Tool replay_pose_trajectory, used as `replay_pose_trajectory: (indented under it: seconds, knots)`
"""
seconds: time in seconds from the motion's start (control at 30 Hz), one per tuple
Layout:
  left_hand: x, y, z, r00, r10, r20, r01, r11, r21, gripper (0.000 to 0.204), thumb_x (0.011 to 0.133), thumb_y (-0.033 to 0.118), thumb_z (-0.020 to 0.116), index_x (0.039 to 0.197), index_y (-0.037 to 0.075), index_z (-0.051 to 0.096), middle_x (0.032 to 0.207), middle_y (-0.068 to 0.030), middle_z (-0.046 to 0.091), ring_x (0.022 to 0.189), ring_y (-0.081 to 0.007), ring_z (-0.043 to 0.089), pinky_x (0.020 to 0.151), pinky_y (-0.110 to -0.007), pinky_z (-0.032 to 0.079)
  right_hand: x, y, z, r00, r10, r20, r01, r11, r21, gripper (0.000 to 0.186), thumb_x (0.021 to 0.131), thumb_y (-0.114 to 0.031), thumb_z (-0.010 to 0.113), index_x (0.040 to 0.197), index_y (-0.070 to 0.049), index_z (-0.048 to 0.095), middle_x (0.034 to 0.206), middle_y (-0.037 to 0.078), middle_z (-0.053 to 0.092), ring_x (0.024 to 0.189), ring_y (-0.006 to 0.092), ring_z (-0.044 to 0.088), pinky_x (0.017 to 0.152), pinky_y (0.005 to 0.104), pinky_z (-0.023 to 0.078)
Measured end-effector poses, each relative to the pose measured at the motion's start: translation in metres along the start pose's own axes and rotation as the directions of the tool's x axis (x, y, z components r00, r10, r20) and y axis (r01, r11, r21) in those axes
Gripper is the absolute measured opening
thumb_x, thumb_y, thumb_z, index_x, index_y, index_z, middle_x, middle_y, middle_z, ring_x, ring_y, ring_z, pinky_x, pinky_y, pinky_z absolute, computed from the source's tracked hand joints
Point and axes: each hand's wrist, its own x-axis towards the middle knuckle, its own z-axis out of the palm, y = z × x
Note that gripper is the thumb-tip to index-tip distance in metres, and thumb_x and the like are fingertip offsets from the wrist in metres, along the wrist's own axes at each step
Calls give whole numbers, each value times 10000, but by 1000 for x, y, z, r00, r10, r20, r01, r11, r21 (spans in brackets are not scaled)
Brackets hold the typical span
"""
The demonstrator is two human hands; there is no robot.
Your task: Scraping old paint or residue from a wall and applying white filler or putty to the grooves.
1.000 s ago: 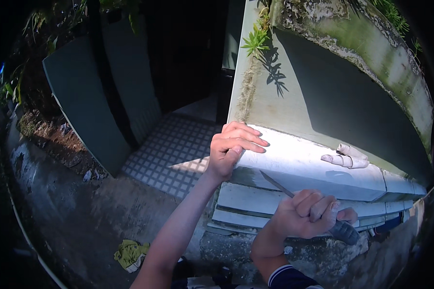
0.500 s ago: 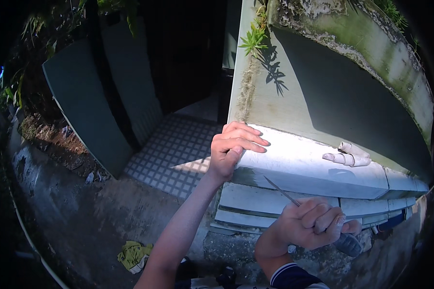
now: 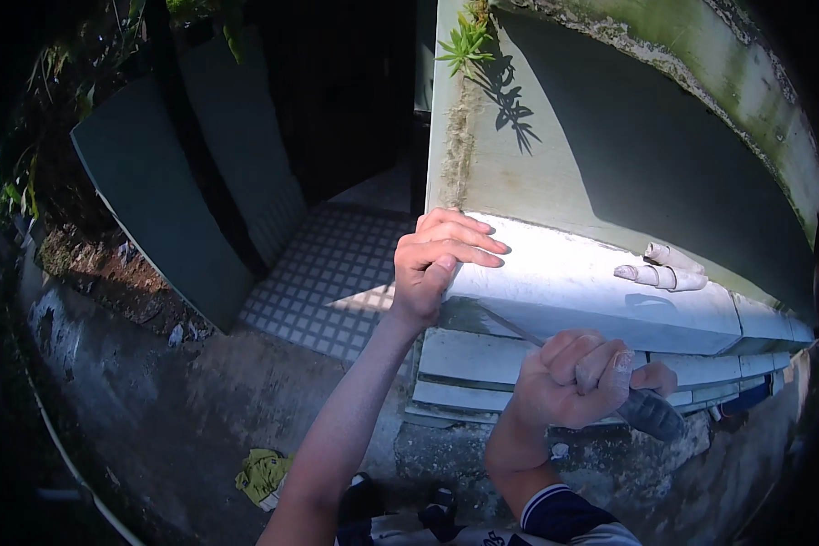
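My left hand (image 3: 437, 264) rests on the left end of a white-topped ledge (image 3: 555, 264), its fingers stretched across the upper surface with nothing in them. Closed in a fist, my right hand (image 3: 578, 380) grips a hand tool with a thin metal blade (image 3: 511, 326) and a thick dark grey handle (image 3: 653, 417). I see the blade nearly edge-on, so its exact kind is unclear. It points up and left toward the ledge's front face, close to a darker grey patch (image 3: 471, 315); whether the tip touches there I cannot tell.
Rolled whitish pieces (image 3: 662, 273) lie on the ledge to the right. A pale wall (image 3: 528, 155) with a small green plant (image 3: 467, 44) rises behind. Left are a patterned tile floor (image 3: 323, 264) and a leaning panel (image 3: 150, 182). A yellow-green cloth (image 3: 262, 475) lies below.
My right hand has moved up with the tool, bringing the blade nearer the ledge's front face. My left hand keeps its place on the ledge. The whole view has shifted slightly.
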Motion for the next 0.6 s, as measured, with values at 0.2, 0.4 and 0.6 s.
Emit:
replay_pose_trajectory:
  seconds: [0.2, 0.4, 0.6]
  knots:
    - [5, 3, 6, 1000, 1, 1, 0, 1000, -16, 421, 875, 297, 408, 795, 69, 753, 878, -56, 731, 979, -215, 606, 927, -365, 389, 7, -2, -7, 880, -471, 60, 376, 613, -695, 208, 977, -256, 406, 1059, -73, 349, 632, 1, 428, 464, 27, 422, 522, 180, 471]
    - [0, 3, -2, 1000, -10, -5, 10, 1000, 13, 441, 889, 302, 393, 798, 66, 754, 877, -60, 730, 972, -216, 613, 927, -365, 388, 8, -16, 39, 709, -145, -690, -63, 961, -268, 171, 974, -209, 396, 1059, -77, 329, 534, -11, 335, 362, 84, 318, 427, 218, 450]
    - [0, 0, 1, 1000, 20, 8, -20, 1000, 19, 438, 893, 282, 383, 800, 68, 754, 879, -62, 730, 974, -213, 614, 925, -365, 392, -4, 21, 20, 985, -142, 93, 152, 983, -101, 163, 977, -185, 406, 955, -36, 342, 584, 24, 419, 443, 122, 464, 502, 303, 514]
